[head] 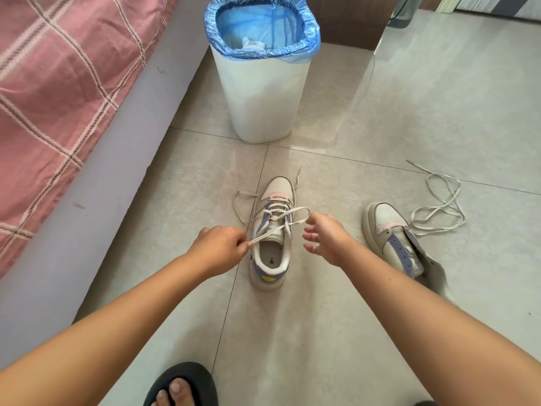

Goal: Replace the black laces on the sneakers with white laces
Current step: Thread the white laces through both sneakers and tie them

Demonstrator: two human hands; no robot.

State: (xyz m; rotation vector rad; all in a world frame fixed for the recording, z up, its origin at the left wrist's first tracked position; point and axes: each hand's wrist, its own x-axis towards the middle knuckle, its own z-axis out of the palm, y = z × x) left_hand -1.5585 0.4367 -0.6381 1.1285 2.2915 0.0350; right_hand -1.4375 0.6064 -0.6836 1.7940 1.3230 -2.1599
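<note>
A cream sneaker [272, 259] with purple and pink trim stands on the floor tiles, toe pointing away, with a white lace [278, 213] threaded through its eyelets. My left hand [218, 249] pinches one strand of that lace just left of the shoe's opening. My right hand [325, 237] pinches the other strand at the shoe's right side, its lower fingers spread. A second sneaker [392, 238] lies to the right with no lace, its tongue flopped open. A loose white lace [439, 205] lies tangled on the floor beyond it. No black lace is in view.
A white bin [260, 98] with a blue liner stands just beyond the sneaker. A bed [96, 159] with a pink checked cover runs along the left. My foot in a black slipper [181, 385] is at the bottom edge. A wooden cabinet stands behind the bin.
</note>
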